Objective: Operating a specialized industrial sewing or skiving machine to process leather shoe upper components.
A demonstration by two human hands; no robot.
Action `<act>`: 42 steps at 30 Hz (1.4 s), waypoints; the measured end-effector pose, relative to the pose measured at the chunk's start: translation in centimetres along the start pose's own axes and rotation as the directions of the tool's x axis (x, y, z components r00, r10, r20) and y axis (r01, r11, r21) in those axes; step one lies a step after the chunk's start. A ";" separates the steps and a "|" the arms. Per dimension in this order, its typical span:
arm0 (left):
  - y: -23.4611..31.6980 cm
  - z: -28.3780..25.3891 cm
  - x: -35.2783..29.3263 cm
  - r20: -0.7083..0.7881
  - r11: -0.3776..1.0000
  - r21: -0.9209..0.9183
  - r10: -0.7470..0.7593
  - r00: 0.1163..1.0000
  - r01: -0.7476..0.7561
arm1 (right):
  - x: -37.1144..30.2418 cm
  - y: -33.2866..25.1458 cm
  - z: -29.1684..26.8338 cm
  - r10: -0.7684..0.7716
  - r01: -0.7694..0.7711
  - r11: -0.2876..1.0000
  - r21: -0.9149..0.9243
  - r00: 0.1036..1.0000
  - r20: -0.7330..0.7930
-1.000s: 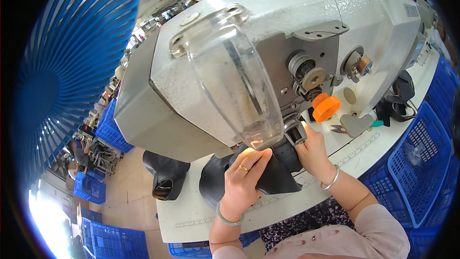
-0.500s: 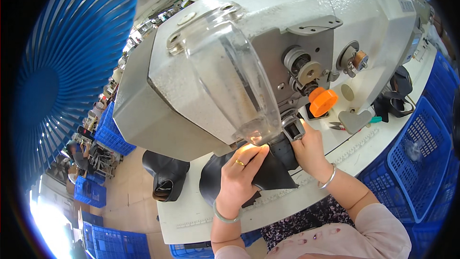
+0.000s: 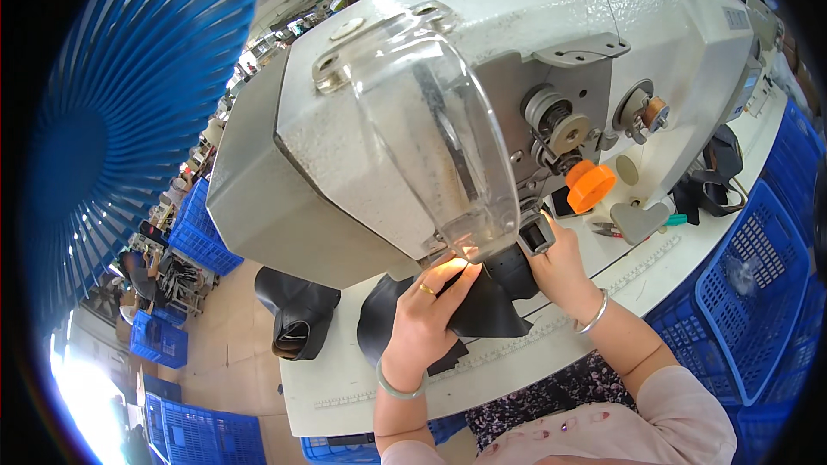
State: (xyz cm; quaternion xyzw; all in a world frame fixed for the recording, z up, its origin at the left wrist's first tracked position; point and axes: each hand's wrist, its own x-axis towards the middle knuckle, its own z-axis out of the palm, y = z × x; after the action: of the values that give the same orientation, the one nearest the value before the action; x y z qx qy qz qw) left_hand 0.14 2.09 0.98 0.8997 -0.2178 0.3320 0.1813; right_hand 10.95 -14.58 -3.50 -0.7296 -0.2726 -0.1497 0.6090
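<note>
A large pale sewing machine with a clear plastic guard fills the middle of the view. Below the guard, a lit spot falls on a black leather piece. My left hand, wearing a ring, pinches this piece with thumb and fingers close to the lit spot. On the other side, my right hand is closed at the piece's right part, its fingertips partly hidden behind a metal part of the machine. The needle area is mostly covered by the guard and my fingers.
A sewn black leather item lies at the table's left edge. Snips and more black pieces are to the right. A ruler strip crosses the white table. Blue crates flank it; a blue fan stands left.
The machine sits slightly further right in the picture, as the view has shifted. Both hands stay at the leather piece, whose right corner has moved slightly left relative to the table.
</note>
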 end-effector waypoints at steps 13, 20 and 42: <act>-0.4 0.2 -0.2 0.025 0.999 0.036 0.021 0.999 -0.022 | 0.3 -0.7 0.1 -0.049 0.048 0.998 -0.040 0.998 -0.027; -0.5 -0.1 0.2 0.023 0.999 0.036 0.029 0.999 -0.030 | 0.5 -0.9 0.1 -0.085 0.082 0.995 -0.058 0.995 -0.043; -0.9 -0.1 -0.5 0.072 0.996 0.028 -0.088 0.993 0.086 | 1.0 -0.8 -0.2 -0.089 0.090 0.989 -0.120 0.996 0.010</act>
State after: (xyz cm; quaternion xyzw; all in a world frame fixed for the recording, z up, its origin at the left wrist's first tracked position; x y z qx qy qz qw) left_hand 0.23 3.03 0.58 0.9221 -0.1807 0.2932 0.1764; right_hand 11.29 -14.49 -2.26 -0.7525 -0.2970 -0.1913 0.5559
